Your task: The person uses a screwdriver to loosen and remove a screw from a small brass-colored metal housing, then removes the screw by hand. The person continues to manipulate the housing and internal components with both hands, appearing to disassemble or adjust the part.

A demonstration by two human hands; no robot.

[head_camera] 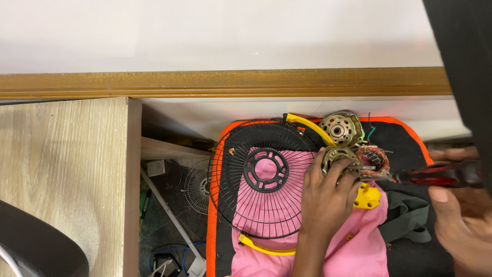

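Head view: pink cloth (307, 251) (orange-edged mat (211, 225)) beside wooden desk (61, 169).

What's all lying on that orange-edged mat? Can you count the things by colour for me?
Black: 1, the round black wire fan guard
Yellow: 3, two curved yellow plastic strips and one yellow plastic block
Brass-coloured: 2, the metal motor end caps
Copper: 1, the wound motor core
Pink: 1, the cloth
Total: 8
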